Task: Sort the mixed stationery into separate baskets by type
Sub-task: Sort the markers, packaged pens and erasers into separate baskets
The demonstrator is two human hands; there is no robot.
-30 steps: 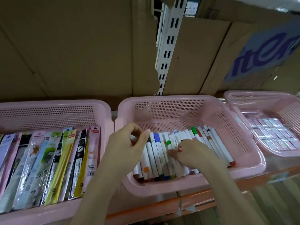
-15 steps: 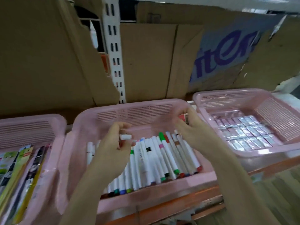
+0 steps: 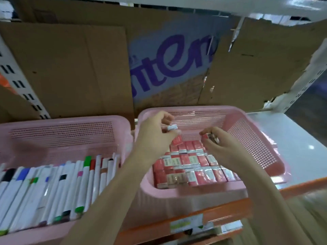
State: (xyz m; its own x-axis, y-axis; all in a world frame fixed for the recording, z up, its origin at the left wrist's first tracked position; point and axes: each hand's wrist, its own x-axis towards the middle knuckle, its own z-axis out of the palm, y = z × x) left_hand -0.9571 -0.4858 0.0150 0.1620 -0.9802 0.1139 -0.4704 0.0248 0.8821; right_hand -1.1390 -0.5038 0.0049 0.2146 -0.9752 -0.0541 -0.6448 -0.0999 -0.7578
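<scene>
Two pink perforated plastic baskets sit side by side on an orange-edged shelf point(image 3: 221, 212), backed by brown cardboard sheets point(image 3: 70, 68), one printed with purple lettering. Over the right-hand basket point(image 3: 251, 138), packed with rows of small red and white wrapped packets point(image 3: 187, 167), both hands hover apart: the left hand point(image 3: 155, 133) pinches one small wrapped packet point(image 3: 172, 128) between thumb and fingers, and the right hand point(image 3: 219, 144) grips several more small packets point(image 3: 210, 136). The left-hand basket point(image 3: 62, 131) holds white markers with coloured caps point(image 3: 53, 188) laid in a row. White slotted shelf uprights point(image 3: 23, 85) stand at either side.
</scene>
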